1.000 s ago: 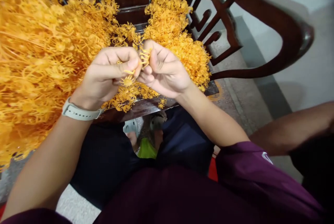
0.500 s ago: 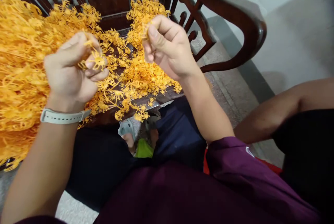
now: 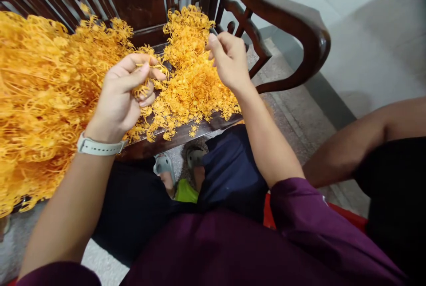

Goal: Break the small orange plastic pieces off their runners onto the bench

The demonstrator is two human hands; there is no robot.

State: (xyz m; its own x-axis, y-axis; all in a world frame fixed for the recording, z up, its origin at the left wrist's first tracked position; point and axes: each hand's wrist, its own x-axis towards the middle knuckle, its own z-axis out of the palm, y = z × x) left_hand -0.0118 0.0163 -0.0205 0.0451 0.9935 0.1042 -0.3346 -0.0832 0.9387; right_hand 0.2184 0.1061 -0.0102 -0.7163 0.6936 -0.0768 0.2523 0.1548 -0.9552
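Observation:
My left hand point(image 3: 121, 90), with a pale watch strap point(image 3: 100, 146) at the wrist, has its fingers curled around an orange plastic flower piece point(image 3: 142, 90) with thin curling petals. My right hand point(image 3: 231, 61) is closed in a pinch beside the upper right of a smaller heap of orange plastic flowers point(image 3: 196, 88). Whatever lies between its fingertips is too small or hidden to make out. To the left of my left hand rises a large mass of orange plastic flower stems point(image 3: 43, 108).
Both heaps lie on a dark wooden bench point(image 3: 181, 138) with a carved back and a curved armrest point(image 3: 282, 4) at the right. Another person's bare arm point(image 3: 359, 144) is at the right edge. Grey clogs point(image 3: 163, 164) show on the floor below.
My left hand has moved right with the orange flower piece. My right hand has shifted right, to the armrest side of the smaller heap; the orange bit at its fingertips no longer shows.

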